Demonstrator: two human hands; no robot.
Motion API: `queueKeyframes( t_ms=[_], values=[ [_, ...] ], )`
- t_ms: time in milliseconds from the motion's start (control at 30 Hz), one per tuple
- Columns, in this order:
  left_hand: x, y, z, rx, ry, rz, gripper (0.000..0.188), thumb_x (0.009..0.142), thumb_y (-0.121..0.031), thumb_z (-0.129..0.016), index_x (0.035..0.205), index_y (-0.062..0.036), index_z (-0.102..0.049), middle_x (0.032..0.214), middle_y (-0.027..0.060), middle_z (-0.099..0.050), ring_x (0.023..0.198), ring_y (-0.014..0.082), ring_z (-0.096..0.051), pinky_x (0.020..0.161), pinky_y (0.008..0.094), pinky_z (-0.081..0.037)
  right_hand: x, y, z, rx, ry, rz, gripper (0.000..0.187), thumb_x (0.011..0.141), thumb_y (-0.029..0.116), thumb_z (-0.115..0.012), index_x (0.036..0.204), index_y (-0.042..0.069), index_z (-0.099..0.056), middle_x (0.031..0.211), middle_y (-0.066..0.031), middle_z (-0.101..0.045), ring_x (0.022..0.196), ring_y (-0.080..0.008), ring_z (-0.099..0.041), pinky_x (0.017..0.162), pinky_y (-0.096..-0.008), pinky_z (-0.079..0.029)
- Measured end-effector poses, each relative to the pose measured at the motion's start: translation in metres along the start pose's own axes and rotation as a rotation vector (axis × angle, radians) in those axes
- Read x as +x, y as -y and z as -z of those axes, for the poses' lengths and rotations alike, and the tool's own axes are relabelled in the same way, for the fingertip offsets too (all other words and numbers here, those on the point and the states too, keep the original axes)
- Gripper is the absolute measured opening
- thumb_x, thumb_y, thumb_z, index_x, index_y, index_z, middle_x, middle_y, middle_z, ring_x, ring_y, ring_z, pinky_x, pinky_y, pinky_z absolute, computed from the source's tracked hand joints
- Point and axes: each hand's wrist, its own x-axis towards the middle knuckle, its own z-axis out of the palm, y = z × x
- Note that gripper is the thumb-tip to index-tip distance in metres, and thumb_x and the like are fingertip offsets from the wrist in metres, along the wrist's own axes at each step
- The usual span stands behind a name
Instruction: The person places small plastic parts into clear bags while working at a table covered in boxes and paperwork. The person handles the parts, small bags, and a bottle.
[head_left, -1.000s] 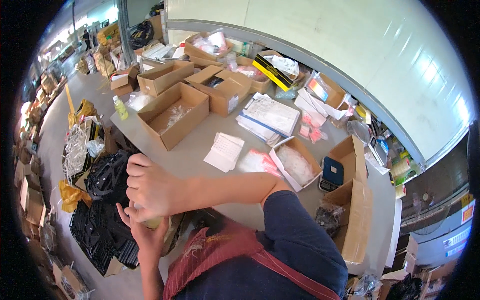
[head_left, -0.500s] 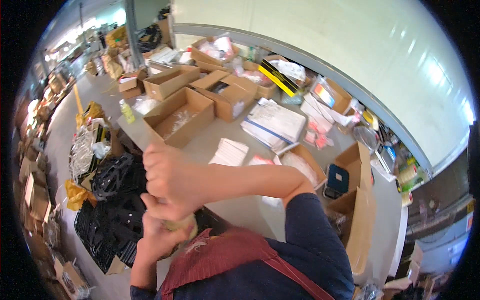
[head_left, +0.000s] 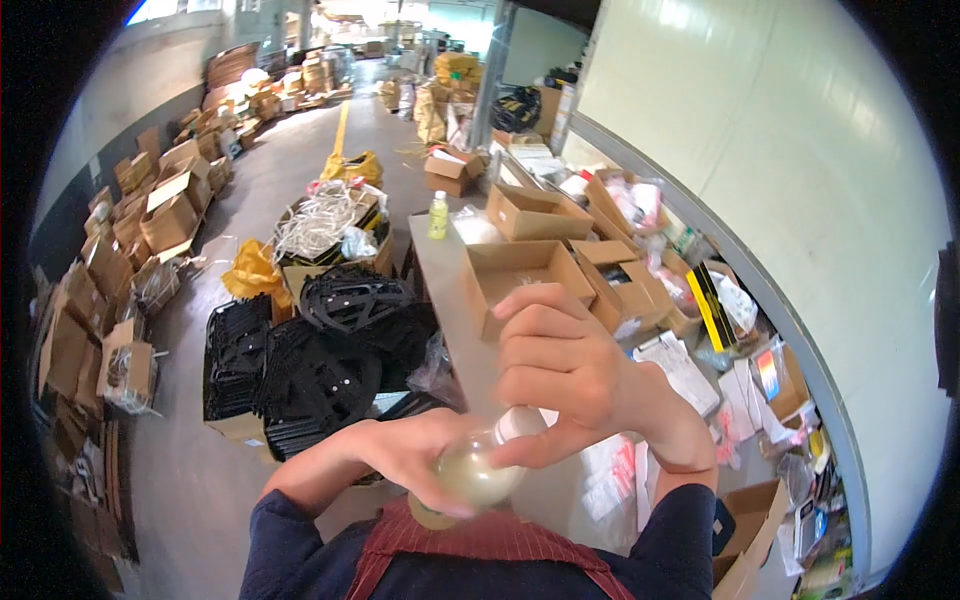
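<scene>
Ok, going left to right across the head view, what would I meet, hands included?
Crumpled yellow plastic bag, tangled heap of white strands, left hand, round clear white-capped bottle, right hand, yellow-and-black box.

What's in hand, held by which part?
A bottle: left hand around its body; right hand at its white cap, grip there too blurred to confirm.

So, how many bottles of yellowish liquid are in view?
2: a held bottle between the left hand and right hand, and a standing bottle at the far left corner of the table. Others may be hidden.
</scene>
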Motion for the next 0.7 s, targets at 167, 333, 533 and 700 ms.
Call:
queueKeyframes(
  t_ms=[167, 333, 533, 700],
  values=[
    [-0.008, 0.0, 0.0, 0.421, -0.2, -0.267, 0.057, 0.074, -0.027, -0.084, 0.119, -0.0049, -0.058, 0.107, 0.0078, -0.063, 0.108, 0.0257, -0.058, 0.103, 0.0427, -0.035, -0.002, -0.003, -0.001, 0.013, 0.086, -0.023, 0.043, 0.078, 0.041, -0.079, 0.071, 0.006, -0.055, 0.077, -0.0063, -0.053, 0.082, -0.027, -0.054, 0.089, -0.0442, -0.044],
    [-0.021, -0.008, 0.001, 0.533, -0.318, -0.145, 0.072, 0.07, -0.031, -0.086, 0.128, -0.0015, -0.055, 0.122, 0.0128, -0.061, 0.121, 0.0315, -0.053, 0.112, 0.0447, -0.027, 0.003, 0.002, 0.01, -0.067, 0.142, -0.069, 0.047, 0.074, 0.048, -0.079, 0.086, 0.006, -0.062, 0.087, -0.0062, -0.058, 0.091, -0.0271, -0.056, 0.095, -0.0447, -0.046],
    [-0.024, -0.021, -0.002, 0.681, -0.589, -0.199, 0.071, 0.068, -0.037, -0.084, 0.125, -0.0061, -0.056, 0.12, 0.007, -0.062, 0.121, 0.0253, -0.053, 0.115, 0.0485, -0.019, -0.011, 0.018, 0.037, -0.044, -0.097, -0.219, 0.053, 0.081, 0.058, -0.069, 0.107, 0.012, -0.066, 0.104, -0.0069, -0.062, 0.104, -0.0302, -0.056, 0.098, -0.048, -0.044],
    [-0.027, -0.058, -0.009, 0.949, -0.73, -0.219, 0.054, 0.068, -0.034, -0.083, 0.111, -0.0107, -0.061, 0.105, 0.0013, -0.069, 0.12, 0.0214, -0.055, 0.116, 0.0472, -0.014, -0.047, 0.038, 0.033, -0.067, -0.702, -0.399, 0.073, 0.079, 0.082, -0.051, 0.084, 0.01, -0.058, 0.084, -0.0076, -0.055, 0.094, -0.028, -0.053, 0.096, -0.0522, -0.04]
  ],
)
